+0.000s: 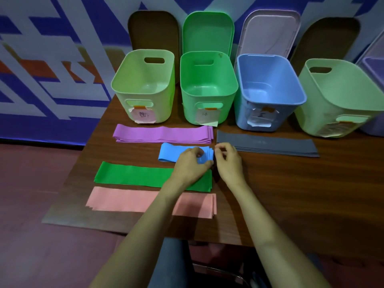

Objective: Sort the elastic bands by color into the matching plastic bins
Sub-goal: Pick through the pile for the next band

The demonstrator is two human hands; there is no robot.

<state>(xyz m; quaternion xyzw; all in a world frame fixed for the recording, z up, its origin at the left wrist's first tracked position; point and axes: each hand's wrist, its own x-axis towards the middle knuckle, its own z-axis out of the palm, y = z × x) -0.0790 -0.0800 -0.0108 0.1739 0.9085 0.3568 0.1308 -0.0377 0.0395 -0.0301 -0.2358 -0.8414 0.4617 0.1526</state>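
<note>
Stacks of flat elastic bands lie on the brown table: purple (pixel 163 134), blue (pixel 172 153), green (pixel 133 174), pink (pixel 124 200) and dark grey (pixel 270 145). My left hand (pixel 190 165) grips the right end of the blue stack, where the bands are bunched and folded. My right hand (pixel 228 161) hovers right beside that end, fingers curled and pinched near it; whether it touches the bands I cannot tell. Behind stand a pale green bin (pixel 143 88), a green bin (pixel 207 90), a blue bin (pixel 268 94) and another pale green bin (pixel 340 100), all with nothing inside.
Each bin carries a paper label on its front. Lids lean against the patterned wall behind the bins, among them a green lid (pixel 207 30) and a pinkish lid (pixel 270 32). A purple bin (pixel 374 67) shows at the far right edge. The table's left edge drops to a reddish floor.
</note>
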